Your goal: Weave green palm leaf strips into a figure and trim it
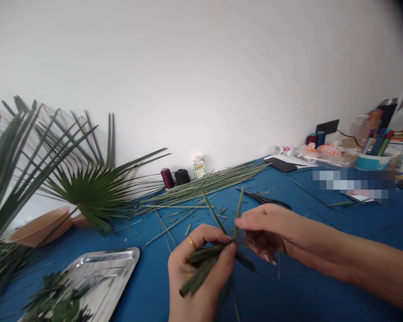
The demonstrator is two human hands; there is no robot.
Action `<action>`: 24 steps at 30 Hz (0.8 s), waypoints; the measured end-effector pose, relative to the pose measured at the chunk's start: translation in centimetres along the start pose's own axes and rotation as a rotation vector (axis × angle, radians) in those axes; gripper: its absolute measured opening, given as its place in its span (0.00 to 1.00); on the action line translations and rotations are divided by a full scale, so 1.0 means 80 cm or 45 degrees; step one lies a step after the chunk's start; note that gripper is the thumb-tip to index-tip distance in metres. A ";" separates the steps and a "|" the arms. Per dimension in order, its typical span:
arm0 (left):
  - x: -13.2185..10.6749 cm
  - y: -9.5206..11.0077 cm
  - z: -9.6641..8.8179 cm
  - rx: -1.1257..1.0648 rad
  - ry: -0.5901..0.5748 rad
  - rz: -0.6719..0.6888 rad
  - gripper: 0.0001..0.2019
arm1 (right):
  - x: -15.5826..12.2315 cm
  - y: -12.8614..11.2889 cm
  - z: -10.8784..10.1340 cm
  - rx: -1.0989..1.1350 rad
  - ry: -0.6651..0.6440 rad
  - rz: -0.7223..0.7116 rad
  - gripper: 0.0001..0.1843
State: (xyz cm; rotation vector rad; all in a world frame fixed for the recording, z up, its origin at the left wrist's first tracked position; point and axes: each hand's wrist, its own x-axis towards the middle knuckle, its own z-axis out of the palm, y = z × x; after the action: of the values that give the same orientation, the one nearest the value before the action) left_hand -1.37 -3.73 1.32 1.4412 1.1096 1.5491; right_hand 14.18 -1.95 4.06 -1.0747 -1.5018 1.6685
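My left hand (204, 264), with a ring on one finger, is closed around a small bundle of folded green palm leaf strips (201, 273). Thin strip ends stick up and out of the bundle, and others hang below it. My right hand (268, 230) pinches one upright palm leaf strip (239, 210) between thumb and forefinger, just above the left fingertips. A fine pale thread dangles beneath the curled right fingers. Black-handled scissors (268, 200) lie on the blue table behind the right hand.
Long cut strips (218, 179) lie in a pile along the wall. Fan palm leaves (90, 190) lean at the left above a tan bowl (42, 227). A metal tray (116, 279) holds leafy pieces. Thread spools (167, 178), a small bottle (199, 167) and a pen holder (372, 162) stand farther back.
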 end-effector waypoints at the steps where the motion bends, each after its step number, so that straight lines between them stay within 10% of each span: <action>1: 0.003 0.000 -0.002 -0.029 -0.014 -0.127 0.04 | -0.002 0.002 -0.004 -0.148 0.120 -0.103 0.17; 5: 0.014 -0.004 -0.003 -0.273 -0.089 -0.423 0.05 | -0.015 0.006 -0.027 -0.969 0.767 -0.878 0.05; 9: 0.016 -0.005 0.000 -0.541 -0.280 -0.691 0.05 | -0.021 0.002 -0.041 -1.719 0.621 -1.596 0.16; 16: 0.002 0.012 0.000 -0.560 -0.321 -0.737 0.04 | -0.014 0.009 -0.027 -1.704 0.316 -1.648 0.09; 24: 0.003 0.006 -0.002 -0.408 -0.236 -0.483 0.05 | -0.025 0.000 -0.002 -1.333 0.235 -1.112 0.09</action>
State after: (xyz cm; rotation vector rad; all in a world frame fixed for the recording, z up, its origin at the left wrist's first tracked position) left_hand -1.54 -3.72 1.88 1.0621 0.9121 1.2314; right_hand 15.26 -3.59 4.34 -0.7616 -2.2894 0.1305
